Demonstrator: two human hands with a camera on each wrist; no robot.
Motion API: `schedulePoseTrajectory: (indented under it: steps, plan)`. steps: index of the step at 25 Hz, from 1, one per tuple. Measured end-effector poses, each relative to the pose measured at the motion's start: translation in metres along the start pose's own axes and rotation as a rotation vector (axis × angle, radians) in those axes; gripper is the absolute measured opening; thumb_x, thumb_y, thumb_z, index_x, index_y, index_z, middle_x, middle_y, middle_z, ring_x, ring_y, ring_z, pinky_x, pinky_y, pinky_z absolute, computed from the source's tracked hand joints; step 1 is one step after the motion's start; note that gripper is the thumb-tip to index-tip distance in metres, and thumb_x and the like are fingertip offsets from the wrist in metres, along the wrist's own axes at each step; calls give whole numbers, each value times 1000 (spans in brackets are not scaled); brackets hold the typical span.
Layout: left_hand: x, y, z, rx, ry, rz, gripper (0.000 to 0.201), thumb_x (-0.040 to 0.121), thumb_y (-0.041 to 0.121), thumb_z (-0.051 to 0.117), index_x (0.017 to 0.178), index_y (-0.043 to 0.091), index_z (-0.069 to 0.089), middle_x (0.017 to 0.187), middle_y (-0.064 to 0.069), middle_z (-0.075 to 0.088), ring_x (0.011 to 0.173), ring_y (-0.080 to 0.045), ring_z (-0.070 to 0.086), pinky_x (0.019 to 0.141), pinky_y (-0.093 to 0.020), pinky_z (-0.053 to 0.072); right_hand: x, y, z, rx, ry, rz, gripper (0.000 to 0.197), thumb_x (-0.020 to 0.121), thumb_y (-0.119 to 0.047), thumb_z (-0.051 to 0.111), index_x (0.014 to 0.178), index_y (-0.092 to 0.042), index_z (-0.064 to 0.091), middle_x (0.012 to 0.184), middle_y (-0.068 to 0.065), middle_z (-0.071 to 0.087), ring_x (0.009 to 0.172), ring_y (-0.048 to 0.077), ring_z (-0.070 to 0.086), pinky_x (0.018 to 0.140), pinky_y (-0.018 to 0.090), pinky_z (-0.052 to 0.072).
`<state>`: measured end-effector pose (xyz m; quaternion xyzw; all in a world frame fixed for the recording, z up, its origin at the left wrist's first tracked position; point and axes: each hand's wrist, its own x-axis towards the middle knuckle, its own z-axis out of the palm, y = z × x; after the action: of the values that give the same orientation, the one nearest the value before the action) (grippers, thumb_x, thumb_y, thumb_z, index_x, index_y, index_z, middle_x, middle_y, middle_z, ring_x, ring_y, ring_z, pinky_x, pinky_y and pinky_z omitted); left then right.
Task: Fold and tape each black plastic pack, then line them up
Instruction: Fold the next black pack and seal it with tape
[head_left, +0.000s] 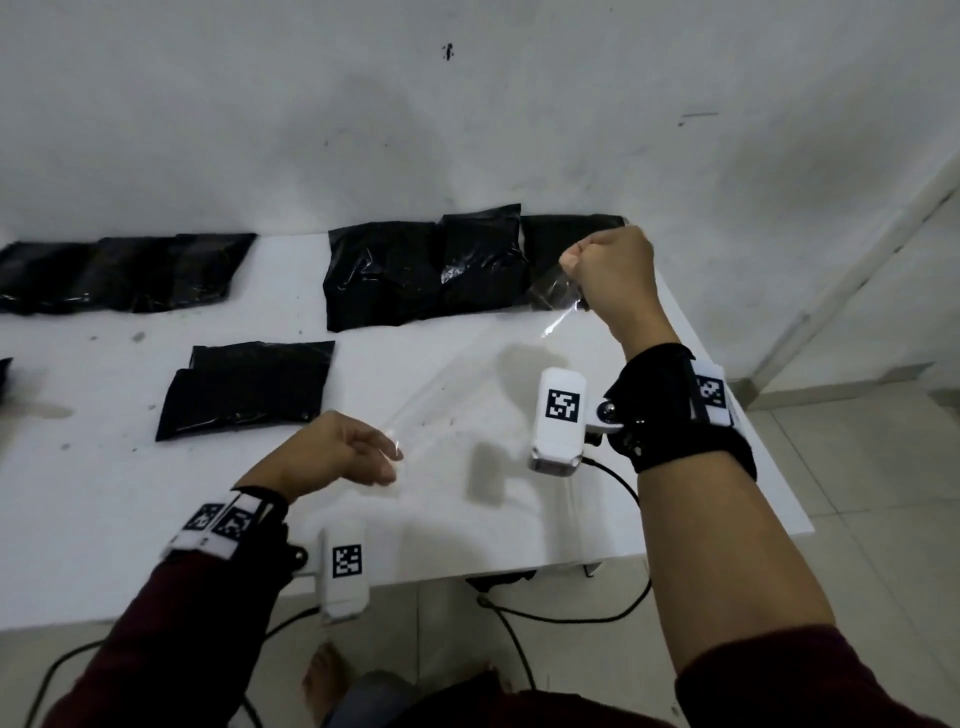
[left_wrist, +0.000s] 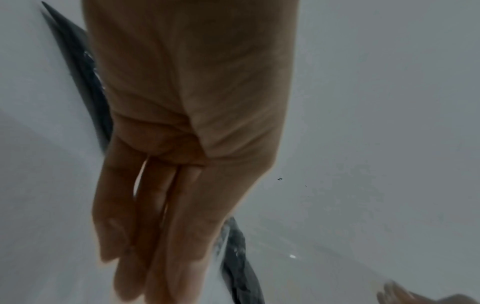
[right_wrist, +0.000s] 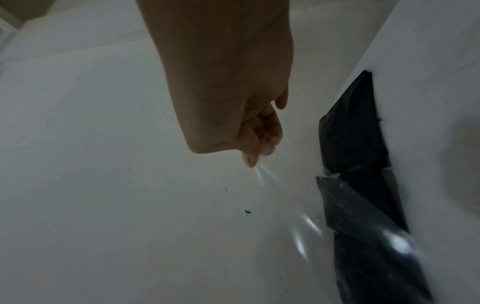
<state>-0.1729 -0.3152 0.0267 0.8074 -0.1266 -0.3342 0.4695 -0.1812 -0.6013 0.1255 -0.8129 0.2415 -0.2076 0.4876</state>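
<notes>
My right hand (head_left: 610, 270), raised in a fist, pinched one end of a clear tape strip (head_left: 558, 306); the right wrist view showed the fingertips (right_wrist: 255, 153) nipping it. My left hand (head_left: 340, 449) held the strip's other end low over the white table (head_left: 104, 519), though its wrist view showed only blurred fingers. Black packs (head_left: 415, 270) lay along the wall, one pack (head_left: 247, 387) nearer

A stretched strip of clear tape (head_left: 467, 384) runs between my left hand (head_left: 337, 452) and my raised right hand (head_left: 608, 270), barring the way across. Left of my left hand lies a black pack (head_left: 244, 389); under my right hand a row of packs (head_left: 431, 270). Bare table (head_left: 467, 519) lies below the tape.
</notes>
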Motion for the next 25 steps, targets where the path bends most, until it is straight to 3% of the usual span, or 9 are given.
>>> schedulePoseTrajectory:
  steps: [4,6,7,10,13,15,20,22,25]
  plan:
    - [0,-12,-40,95,10,-24,26,71,10,73,96,16,69,78,-5,74,84,-13,68,85,-26,46,10,-7,11,38,28,33,20,61,-8,49,63,12,50,50,1,38,56,19,32,63,33,34]
    - [-7,-23,-62,88,31,-32,23,64,16,72,87,17,73,74,-7,73,79,-14,68,81,-26,47,20,-11,14,47,74,65,16,68,-1,51,56,-4,40,41,-10,27,52,13,23,56,30,25]
    - [-10,-30,-74,65,59,-28,16,62,16,72,77,17,74,71,-9,72,73,-14,67,76,-24,49,26,-13,15,49,81,86,18,73,0,53,60,-8,42,43,-10,30,50,12,24,53,29,26]
    - [-16,-46,-105,-59,122,-1,8,62,17,76,69,14,74,71,-9,71,72,-16,65,74,-28,51,40,-19,27,86,67,90,12,77,3,55,67,-4,52,46,-8,38,49,9,34,48,23,30]
    - [-4,-45,-122,-134,95,49,45,43,39,82,81,17,75,81,-7,70,80,-15,63,75,-26,50,41,-45,46,136,40,-1,13,76,5,56,72,17,58,50,3,40,52,14,35,46,21,27]
    - [12,-30,-126,-214,92,116,52,44,40,82,91,19,72,96,-8,70,90,-16,63,75,-25,51,38,-74,59,139,-13,-74,15,79,6,55,73,19,57,47,2,46,45,10,39,45,16,30]
    - [57,27,-110,-310,16,371,70,59,49,66,124,30,48,128,13,52,114,-4,51,85,-20,43,24,-134,78,79,-205,-246,24,80,4,58,60,-9,61,44,-9,56,45,5,48,49,10,37]
    - [69,47,-101,-452,9,375,62,69,45,56,127,30,44,132,13,47,117,-2,46,88,-23,39,16,-151,86,8,-273,-283,26,79,5,58,58,-10,61,48,-6,56,51,9,48,53,14,38]
    - [84,42,-100,-542,70,367,84,64,40,61,141,23,33,143,7,38,127,-9,38,103,-30,30,4,-173,97,-78,-310,-313,27,80,5,57,58,-12,59,54,-1,54,55,10,47,57,15,39]
